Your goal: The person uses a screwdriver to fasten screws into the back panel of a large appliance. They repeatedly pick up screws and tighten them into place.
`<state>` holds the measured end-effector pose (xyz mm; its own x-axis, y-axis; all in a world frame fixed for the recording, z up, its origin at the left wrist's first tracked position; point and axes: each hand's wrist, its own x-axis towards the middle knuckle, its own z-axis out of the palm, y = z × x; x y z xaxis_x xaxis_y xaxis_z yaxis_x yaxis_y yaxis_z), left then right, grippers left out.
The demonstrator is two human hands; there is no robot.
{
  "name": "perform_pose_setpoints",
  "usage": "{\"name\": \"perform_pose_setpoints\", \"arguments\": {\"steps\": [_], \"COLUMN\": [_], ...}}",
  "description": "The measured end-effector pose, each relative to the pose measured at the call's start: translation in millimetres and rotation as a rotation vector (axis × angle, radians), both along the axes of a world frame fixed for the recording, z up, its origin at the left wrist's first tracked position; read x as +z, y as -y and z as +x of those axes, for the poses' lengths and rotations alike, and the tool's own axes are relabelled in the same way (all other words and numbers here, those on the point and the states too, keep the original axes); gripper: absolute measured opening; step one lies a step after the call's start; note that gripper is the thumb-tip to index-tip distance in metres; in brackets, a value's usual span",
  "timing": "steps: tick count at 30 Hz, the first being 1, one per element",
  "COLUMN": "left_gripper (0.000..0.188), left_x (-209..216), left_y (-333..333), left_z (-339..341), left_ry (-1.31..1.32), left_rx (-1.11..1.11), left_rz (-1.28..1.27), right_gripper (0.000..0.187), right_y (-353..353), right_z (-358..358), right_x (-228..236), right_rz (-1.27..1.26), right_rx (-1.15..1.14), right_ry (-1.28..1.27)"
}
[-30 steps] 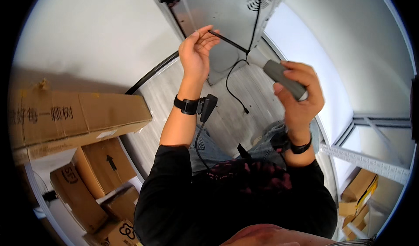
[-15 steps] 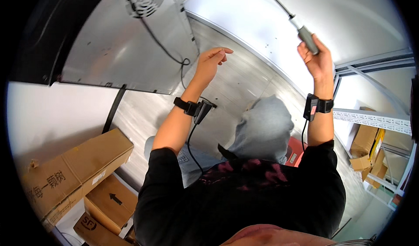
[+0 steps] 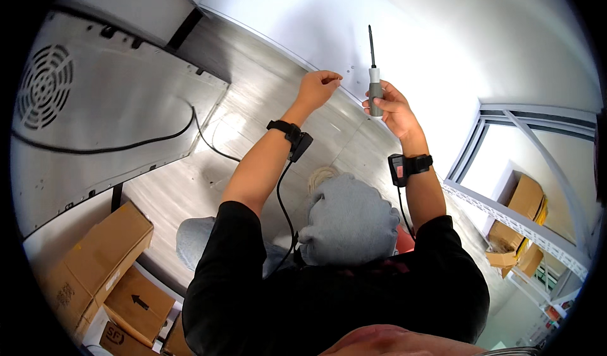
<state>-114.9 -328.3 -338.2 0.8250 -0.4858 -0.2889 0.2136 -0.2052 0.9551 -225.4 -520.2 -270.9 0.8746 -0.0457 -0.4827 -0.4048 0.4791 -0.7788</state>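
Note:
My right hand (image 3: 397, 110) grips a screwdriver (image 3: 375, 97) by its grey and white handle, its thin dark shaft pointing toward the far side. To the left of it, my left hand (image 3: 317, 89) has its thumb and fingertips pinched together; whatever may be between them is too small to make out. Both hands are near a white panel (image 3: 417, 52), on which a few small dark spots (image 3: 351, 70) show between the hands. A black strap with a small device and cable sits on each wrist.
A grey metal case (image 3: 120, 103) with a round vent and a black cable (image 3: 114, 148) stands at left. Cardboard boxes (image 3: 104, 248) are stacked at lower left. On the right is a white metal rack (image 3: 525, 226) holding opened cartons (image 3: 526, 198). A red object (image 3: 404, 239) shows beside my knee.
My right hand has brought the screwdriver leftward, closer to my left hand, and the shaft now stands more upright in view. The view has turned, so the metal case appears farther left.

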Motion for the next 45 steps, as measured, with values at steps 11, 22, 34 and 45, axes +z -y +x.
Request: {"name": "perform_pose_setpoints", "arguments": {"steps": [11, 22, 34, 45], "left_gripper": [0.013, 0.026, 0.024, 0.024], "left_x": [-70.8, -72.2, 110.1, 272.6], "left_y": [61.4, 44.0, -152.2, -276.2], "left_z": [-10.6, -10.9, -119.4, -240.6], "left_ry": [0.691, 0.779, 0.290, 0.220], "left_rx": [0.224, 0.199, 0.131, 0.620], "left_rz": [0.274, 0.228, 0.043, -0.288], "right_gripper": [0.041, 0.047, 0.052, 0.052], "right_y": [16.2, 10.5, -81.0, -231.8], "right_z": [-28.8, -14.3, 12.7, -53.7], "right_x": [-65.7, -43.3, 90.6, 254.5], "right_rz": [-0.064, -0.207, -0.135, -0.031], "right_rx": [-0.076, 0.024, 0.825, 1.136], "right_ry": [-0.056, 0.105, 0.606, 0.571]}}
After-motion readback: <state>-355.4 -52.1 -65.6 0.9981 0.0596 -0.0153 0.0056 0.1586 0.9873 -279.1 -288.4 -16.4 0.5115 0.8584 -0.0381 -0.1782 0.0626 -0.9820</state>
